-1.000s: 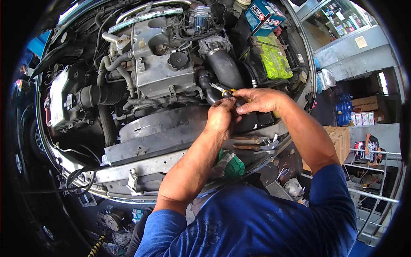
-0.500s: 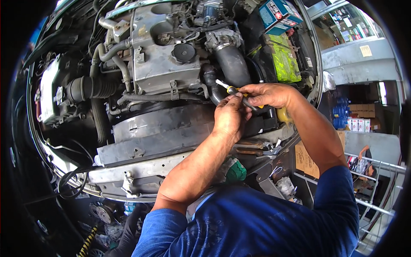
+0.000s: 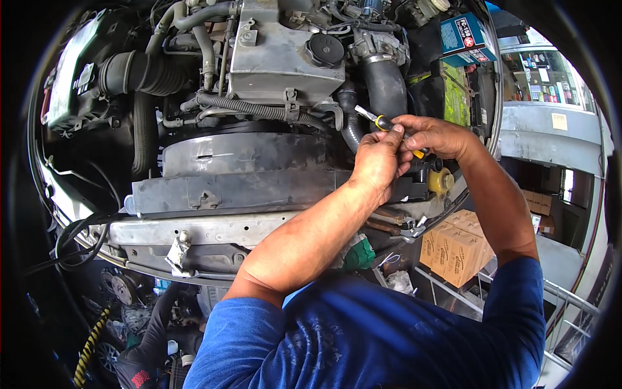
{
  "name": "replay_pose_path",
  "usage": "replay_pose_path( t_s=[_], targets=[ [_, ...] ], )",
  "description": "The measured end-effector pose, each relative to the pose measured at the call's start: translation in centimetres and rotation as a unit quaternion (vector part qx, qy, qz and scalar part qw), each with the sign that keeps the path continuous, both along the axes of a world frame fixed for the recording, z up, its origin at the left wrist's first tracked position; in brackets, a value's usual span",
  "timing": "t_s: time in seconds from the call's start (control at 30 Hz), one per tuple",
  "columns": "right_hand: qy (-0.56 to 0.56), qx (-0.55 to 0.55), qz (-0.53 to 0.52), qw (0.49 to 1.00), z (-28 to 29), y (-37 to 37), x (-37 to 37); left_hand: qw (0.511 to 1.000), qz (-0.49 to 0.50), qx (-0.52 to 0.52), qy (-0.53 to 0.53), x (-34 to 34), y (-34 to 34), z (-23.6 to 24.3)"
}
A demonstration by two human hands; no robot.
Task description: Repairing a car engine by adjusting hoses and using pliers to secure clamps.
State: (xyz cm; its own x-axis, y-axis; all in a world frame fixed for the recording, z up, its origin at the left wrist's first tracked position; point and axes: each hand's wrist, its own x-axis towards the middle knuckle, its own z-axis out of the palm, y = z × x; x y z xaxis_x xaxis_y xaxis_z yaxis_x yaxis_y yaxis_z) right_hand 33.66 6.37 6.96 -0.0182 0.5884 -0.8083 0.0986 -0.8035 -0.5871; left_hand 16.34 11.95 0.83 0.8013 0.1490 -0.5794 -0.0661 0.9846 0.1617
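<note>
One ribbed black duct [image 3: 142,74] lies well to the left of both grips. Closer to them on that side is a grey engine cover [image 3: 278,71] with a round black cap [image 3: 325,50], then a curved black hose [image 3: 350,123] just left of the held tip. The left hand [image 3: 379,159] has its grip clenched, thumb uppermost, on a yellow-and-black tool [image 3: 383,123] whose pale tip points up and left, out of the grip. The right hand [image 3: 437,139] reaches in from the other side, thumb and fingers apparently pinching the same tool. The step in hand looks like two-handed handling of it, and any shift of hold would call for one grip to steady it.

Brown-handled pliers [image 3: 383,227] lie below the left grip; a lime-covered battery [image 3: 457,94] and a blue box [image 3: 465,40] sit beyond the right.

As for what is hard to make out, the left forearm partly covers the pliers, the fingers hide most of the tool, and whether the yellow piece [image 3: 418,153] under the right fingers belongs to it, I cannot tell. The box is partly in shade.
</note>
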Motion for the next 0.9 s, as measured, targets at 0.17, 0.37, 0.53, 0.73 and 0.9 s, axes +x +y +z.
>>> replay_pose_path(
  t_s=[0.17,0.37,0.53,0.73,0.9],
  targets=[
    [-0.041,-0.021,-0.028,0.999,0.2,0.4,-0.1,0.998,-0.059,0.003,0.007,0.3,0.1,-1.6],
    [-0.004,-0.029,-0.049,0.998,0.1,1.1,-0.9,0.998,-0.012,-0.028,-0.055,0.9,-0.1,-1.6],
    [-0.004,-0.046,0.023,0.999,-0.1,1.3,-0.3,0.995,0.009,-0.075,-0.070,3.4,0.2,-1.1],
    [-0.018,-0.057,0.039,0.997,0.6,2.0,-1.2,0.999,0.017,-0.040,0.010,4.3,0.2,-1.1],
    [0.038,-0.043,-0.012,0.998,-0.2,1.5,-0.7,0.994,0.062,-0.084,0.024,5.2,-0.4,-1.5]
  ],
)
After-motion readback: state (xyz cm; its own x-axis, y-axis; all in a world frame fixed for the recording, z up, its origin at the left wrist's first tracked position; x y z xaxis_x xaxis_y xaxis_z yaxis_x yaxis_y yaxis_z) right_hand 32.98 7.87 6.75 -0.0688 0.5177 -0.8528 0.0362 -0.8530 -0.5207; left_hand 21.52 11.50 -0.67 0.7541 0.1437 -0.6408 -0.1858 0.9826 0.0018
